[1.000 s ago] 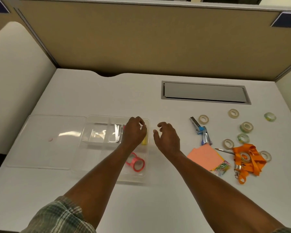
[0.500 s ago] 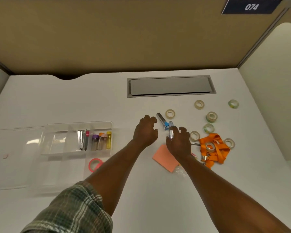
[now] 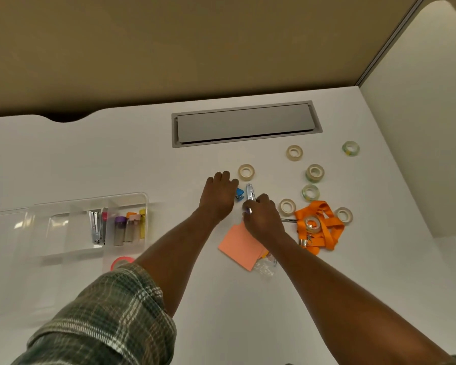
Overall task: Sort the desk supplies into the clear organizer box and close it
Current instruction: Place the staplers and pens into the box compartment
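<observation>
Both hands out at the loose pile, well right of the box; grips the blue-and-silver stapler (image 3: 250, 192) in the right hand (image 3: 263, 219), fingers curled round its near end, silver arm poking out beyond the knuckles; lays the left hand (image 3: 219, 196) just beside it, knuckles up, fingertips bent down and hidden, so cannot tell whether pinching the stapler's blue end (image 3: 239, 193) or only brushing it; looks like a two-handed pickup, at a guess. Partway through the sort, by the look of it: in the clear organizer box (image 3: 90, 200) already a pink-and-silver stapler (image 3: 95, 227) and a row of small capped pieces (image 3: 131, 227), purple, peach and yellow, all in the back compartments; a pink tape roll (image 3: 121, 260) in a front one, half hidden by the plaid sleeve (image 3: 111, 312); lid (image 3: 3, 246) lying flat off the box's left side, so not closed yet. Plenty left out on the desk (image 3: 116, 159): eight pale tape rolls (image 3: 246, 172) scattered beyond and right of the hands, one of them sitting on the orange lanyard (image 3: 324, 227); a pink sticky-note pad (image 3: 237, 246) partly covered by the right wrist; a little bag of paper clips (image 3: 266, 268) touching the pad's near corner; a pen (image 3: 288, 220) peeking out between right hand and lanyard. Box well apart from both hands, off to the left; calls for a carry across the desk with the stapler, then back for the rest.
</observation>
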Available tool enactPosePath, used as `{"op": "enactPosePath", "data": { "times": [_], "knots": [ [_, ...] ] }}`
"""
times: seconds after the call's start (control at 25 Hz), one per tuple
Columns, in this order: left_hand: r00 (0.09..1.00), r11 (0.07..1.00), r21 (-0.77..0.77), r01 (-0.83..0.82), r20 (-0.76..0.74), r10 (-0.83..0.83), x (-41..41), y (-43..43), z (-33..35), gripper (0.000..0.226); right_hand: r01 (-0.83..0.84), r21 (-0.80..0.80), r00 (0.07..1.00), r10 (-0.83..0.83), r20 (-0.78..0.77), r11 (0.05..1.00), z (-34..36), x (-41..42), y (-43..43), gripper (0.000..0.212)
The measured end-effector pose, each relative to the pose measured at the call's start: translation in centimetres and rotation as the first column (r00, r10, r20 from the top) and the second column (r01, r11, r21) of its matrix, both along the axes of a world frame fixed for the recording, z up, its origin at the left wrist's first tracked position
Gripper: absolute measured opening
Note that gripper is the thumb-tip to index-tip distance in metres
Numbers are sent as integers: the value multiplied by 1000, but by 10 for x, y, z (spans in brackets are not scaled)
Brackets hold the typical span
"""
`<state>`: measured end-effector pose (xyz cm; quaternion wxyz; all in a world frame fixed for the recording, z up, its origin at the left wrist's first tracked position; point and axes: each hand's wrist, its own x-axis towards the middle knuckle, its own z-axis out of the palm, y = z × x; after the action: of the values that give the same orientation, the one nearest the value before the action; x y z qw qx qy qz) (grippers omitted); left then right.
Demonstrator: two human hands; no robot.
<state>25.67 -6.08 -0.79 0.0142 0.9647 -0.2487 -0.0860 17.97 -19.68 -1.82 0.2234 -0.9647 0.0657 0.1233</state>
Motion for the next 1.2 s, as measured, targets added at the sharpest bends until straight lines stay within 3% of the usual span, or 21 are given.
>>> {"op": "enactPosePath", "data": {
  "times": [0.2,0.36,0.48,0.6,0.68,0.76,0.88,1.0,1.08,1.2],
  "knots": [
    [998,999,-2,-54,6,54,-3,10,-9,31,207,225,976,-218,24,952,5,6,0,16],
    [963,941,-214,-261,-130,238,-13,20,-9,18,298,369,939,-339,53,881,9,4,3,18],
    [849,770,-379,-513,-357,389,-19,26,1,14,375,429,908,-420,10,822,15,1,8,20],
    [615,410,-470,-781,-693,377,-34,42,14,25,427,542,878,-475,-57,724,25,-5,21,22],
    [523,218,-478,-851,-806,277,-45,57,24,30,434,622,863,-498,-82,652,33,-6,33,26],
    [516,142,-497,-856,-823,236,-54,76,34,30,437,711,849,-514,-123,552,44,-4,50,31],
    [528,39,-533,-845,-822,216,-62,106,50,28,428,842,834,-503,-228,328,61,1,80,35],
    [540,-59,-560,-826,-817,202,-71,140,65,36,461,870,826,-443,-350,172,73,7,119,37],
    [532,-128,-566,-814,-816,227,-79,171,71,41,471,869,838,-384,-388,151,78,9,153,30],
    [484,-243,-540,-806,-837,255,-91,217,73,35,425,865,886,-318,-337,265,79,12,206,24]
  ]
}}
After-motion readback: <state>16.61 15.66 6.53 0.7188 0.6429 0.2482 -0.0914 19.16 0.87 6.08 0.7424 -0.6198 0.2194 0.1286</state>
